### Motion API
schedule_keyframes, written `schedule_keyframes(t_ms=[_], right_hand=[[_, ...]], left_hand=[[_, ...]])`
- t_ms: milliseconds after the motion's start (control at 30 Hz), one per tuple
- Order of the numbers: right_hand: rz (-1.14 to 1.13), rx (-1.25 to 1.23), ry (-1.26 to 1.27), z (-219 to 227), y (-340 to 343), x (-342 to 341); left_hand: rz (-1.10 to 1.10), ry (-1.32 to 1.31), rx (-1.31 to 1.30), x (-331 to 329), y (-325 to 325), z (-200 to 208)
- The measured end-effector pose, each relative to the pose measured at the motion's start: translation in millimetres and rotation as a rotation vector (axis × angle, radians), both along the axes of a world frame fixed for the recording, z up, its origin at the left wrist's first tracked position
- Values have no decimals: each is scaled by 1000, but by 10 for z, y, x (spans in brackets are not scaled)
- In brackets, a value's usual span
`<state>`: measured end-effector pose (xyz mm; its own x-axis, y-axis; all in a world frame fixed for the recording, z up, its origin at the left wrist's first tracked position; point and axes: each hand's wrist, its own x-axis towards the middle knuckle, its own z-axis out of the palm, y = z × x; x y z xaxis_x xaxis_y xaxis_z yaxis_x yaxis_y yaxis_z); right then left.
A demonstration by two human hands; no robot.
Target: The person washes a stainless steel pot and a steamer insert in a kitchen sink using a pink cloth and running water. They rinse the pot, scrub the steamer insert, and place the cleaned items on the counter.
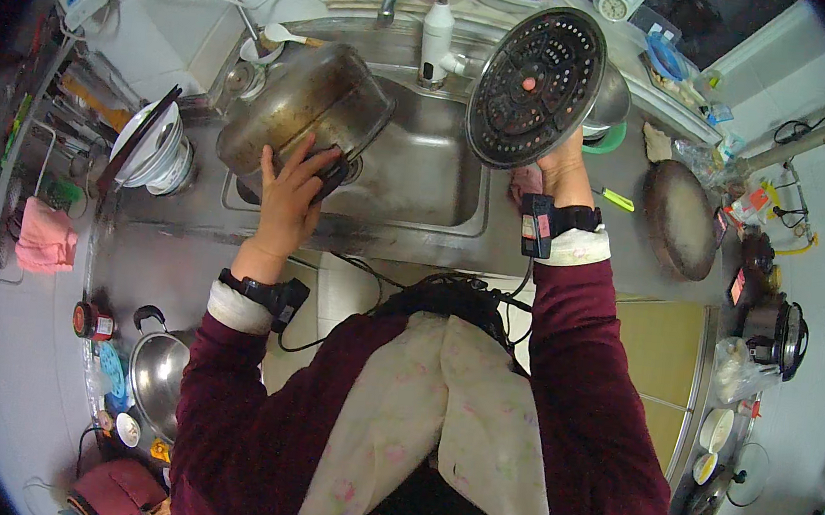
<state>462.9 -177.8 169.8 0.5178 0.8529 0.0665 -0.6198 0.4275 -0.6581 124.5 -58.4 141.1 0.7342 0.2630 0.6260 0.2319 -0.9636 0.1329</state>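
A stained metal pot (292, 114) is tilted on its side over the left part of the sink (422, 163). My left hand (291, 189) grips it at the dark handle (333, 177), fingers spread across the handle and the pot's side. To the right, a round black steamer rack (553, 66), pierced with holes and with a pinkish knob at its middle, is held up on a slant. My right hand (567, 170) has hold of its lower right edge; most of those fingers are hidden behind the disc. Between the two stands the faucet (436, 39).
Stacked white bowls (157, 155) with dark chopsticks stand left of the sink. On the right counter lie a knife with a green handle (618, 199) and a round brown board-like disc (680, 221). A metal bowl (612, 103) sits behind the rack. A steel pan (157, 376) is at lower left.
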Motion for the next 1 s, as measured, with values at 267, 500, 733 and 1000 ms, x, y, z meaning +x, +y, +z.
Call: schedule_keyframes(t_ms=[267, 500, 733, 1000], right_hand=[[-79, -296, -287, 186, 93, -358], [-696, -140, -1434, -257, 437, -634], [-726, -197, -1269, -608, 610, -831], [-366, -371, -1082, -366, 478, -847]], left_hand=[[49, 60, 35, -169, 102, -54], [-60, -36, 307, -186, 271, -115], [202, 208, 191, -186, 375, -132], [78, 213, 67, -100, 397, -219]])
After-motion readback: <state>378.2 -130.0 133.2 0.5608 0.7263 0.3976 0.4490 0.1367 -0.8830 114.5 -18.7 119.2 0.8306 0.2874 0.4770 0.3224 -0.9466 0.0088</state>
